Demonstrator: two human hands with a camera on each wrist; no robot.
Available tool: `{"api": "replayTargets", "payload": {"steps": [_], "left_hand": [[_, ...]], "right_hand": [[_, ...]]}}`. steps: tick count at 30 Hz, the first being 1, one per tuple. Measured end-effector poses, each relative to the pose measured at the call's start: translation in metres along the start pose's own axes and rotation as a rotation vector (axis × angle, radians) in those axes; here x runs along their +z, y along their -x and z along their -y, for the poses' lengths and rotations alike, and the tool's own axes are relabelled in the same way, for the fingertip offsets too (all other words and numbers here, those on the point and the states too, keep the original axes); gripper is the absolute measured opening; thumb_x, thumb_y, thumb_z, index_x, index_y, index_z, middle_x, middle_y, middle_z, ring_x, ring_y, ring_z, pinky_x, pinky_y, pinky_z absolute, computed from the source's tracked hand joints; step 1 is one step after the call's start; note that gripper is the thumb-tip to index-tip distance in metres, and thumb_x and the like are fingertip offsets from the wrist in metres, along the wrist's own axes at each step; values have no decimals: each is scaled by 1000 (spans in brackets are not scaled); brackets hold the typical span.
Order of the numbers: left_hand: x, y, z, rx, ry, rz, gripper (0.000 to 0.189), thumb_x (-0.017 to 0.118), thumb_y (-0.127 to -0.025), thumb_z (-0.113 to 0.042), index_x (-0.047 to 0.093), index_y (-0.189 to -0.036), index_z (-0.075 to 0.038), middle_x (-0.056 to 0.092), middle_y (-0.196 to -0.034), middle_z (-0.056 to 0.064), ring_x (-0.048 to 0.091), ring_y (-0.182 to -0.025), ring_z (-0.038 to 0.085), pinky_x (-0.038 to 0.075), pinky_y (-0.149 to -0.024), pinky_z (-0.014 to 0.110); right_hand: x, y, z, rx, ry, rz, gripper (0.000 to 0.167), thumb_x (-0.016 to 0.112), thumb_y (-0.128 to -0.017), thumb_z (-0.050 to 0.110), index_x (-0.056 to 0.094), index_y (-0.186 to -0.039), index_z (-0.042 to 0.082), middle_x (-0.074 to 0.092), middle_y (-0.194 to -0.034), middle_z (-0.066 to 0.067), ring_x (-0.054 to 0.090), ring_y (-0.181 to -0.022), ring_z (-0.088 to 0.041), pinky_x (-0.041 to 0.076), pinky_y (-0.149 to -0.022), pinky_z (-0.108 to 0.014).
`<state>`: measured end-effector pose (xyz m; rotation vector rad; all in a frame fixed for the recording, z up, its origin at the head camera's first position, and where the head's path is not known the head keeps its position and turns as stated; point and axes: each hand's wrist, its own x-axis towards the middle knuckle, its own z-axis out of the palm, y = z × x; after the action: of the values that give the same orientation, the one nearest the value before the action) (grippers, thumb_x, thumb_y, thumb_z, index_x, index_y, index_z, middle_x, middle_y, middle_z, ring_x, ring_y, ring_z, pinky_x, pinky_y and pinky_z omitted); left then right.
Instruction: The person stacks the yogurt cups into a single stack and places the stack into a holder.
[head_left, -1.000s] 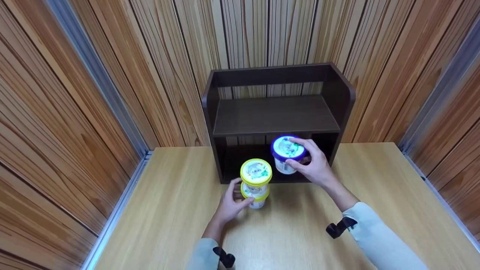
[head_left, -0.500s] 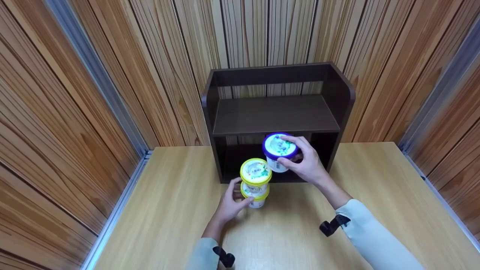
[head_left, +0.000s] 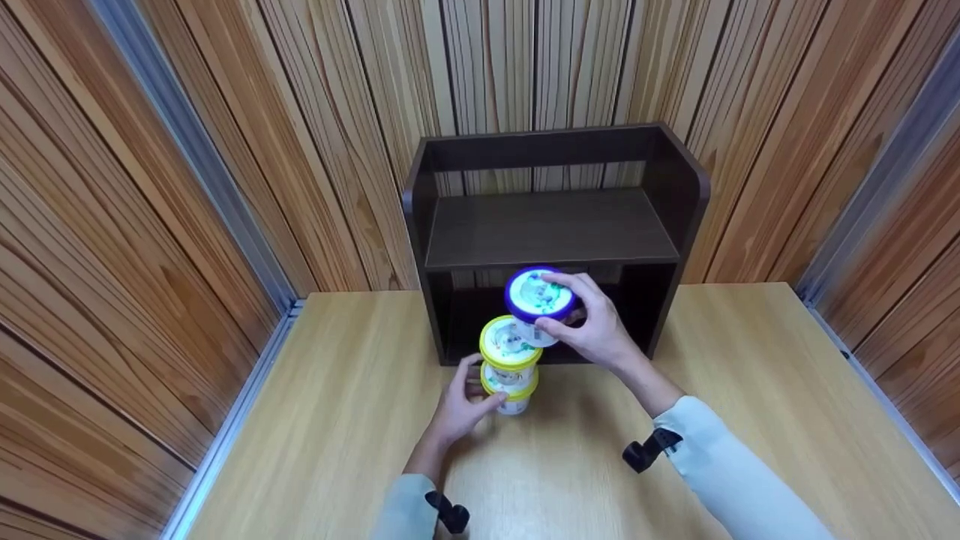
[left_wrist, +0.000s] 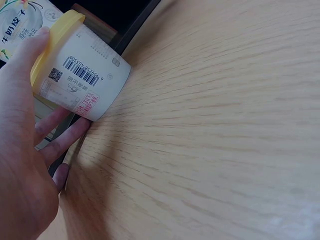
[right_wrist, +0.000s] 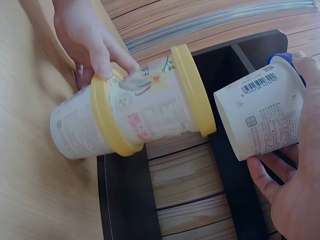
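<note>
Two white tubs with yellow lids stand stacked on the table, the upper tub (head_left: 510, 346) squarely on the lower tub (head_left: 513, 403). My left hand (head_left: 459, 409) grips the lower one, thumb at its lid's near side and fingers round the left. In my right hand (head_left: 595, 322) is a white tub with a purple-blue lid (head_left: 538, 294), thumb and fingers round its lid and side. It is held up, slightly tilted, just behind and right of the stack's top. In the right wrist view a small gap shows between this tub's base (right_wrist: 227, 127) and the upper yellow lid (right_wrist: 194, 90).
A dark brown two-tier shelf (head_left: 555, 225) stands behind the tubs on the light wooden table (head_left: 360, 420). Its lower compartment opens right behind the stack. Wood-patterned panels (head_left: 225, 150) enclose the back and sides.
My right hand has moved left with the purple-blue-lidded tub, from over the shelf's lower front to beside the stack's top. The left hand and the stacked tubs have stayed in place.
</note>
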<state>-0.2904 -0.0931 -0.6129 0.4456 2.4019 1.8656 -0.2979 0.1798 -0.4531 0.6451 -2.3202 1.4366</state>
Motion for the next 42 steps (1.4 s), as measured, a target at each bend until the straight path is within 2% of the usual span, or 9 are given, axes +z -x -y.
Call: {"api": "replayTargets", "payload": {"steps": [2,8,16,22,30,42], "left_hand": [[0,0,1,-1,-1,0,73,83,-104,-27,43,-164,-15,66,-146,23,72,-128,34,60,-116,55],[1,0,0,-7,-3,1,74,83,-104,-27,42,-165,-15,65,-146,23,72,-129,35,61,-116,54],[1,1,-2,6,-14,-11,75,84,-103,-27,44,-164,-14,69,-143,21,73,-127,34,61,-115,56],[2,2,-2,-2,-14,-11,75,84,-103,-29,43,-164,-13,69,-143,22,72,-129,36,58,-117,59],[2,0,-2,-30,-30,-13,77,84,-103,-33,43,-165,-15,68,-145,20,70,-130,34,58,-119,56],[2,1,-2,-7,-25,-11,76,84,-103,-31,43,-165,-13,68,-144,22,71,-129,35,59,-117,57]], "right_hand": [[4,0,1,-1,-3,9,65,91,-92,15,69,-152,15,66,-137,-17,61,-121,-23,60,-90,-37],[14,-2,7,1,-20,31,65,92,-92,16,68,-153,15,65,-135,-17,63,-121,-25,58,-89,-28],[26,-3,11,-6,-36,44,65,91,-92,19,68,-153,16,66,-137,-17,63,-121,-23,60,-90,-34],[34,-3,12,-9,-44,54,65,91,-93,21,68,-154,16,66,-136,-16,61,-119,-21,57,-88,-29],[38,-1,12,9,-52,71,66,90,-94,22,66,-156,17,65,-136,-16,61,-119,-22,55,-87,-25],[39,2,10,33,-52,87,68,88,-96,24,62,-158,18,65,-141,-15,63,-125,-27,56,-92,-29]]}}
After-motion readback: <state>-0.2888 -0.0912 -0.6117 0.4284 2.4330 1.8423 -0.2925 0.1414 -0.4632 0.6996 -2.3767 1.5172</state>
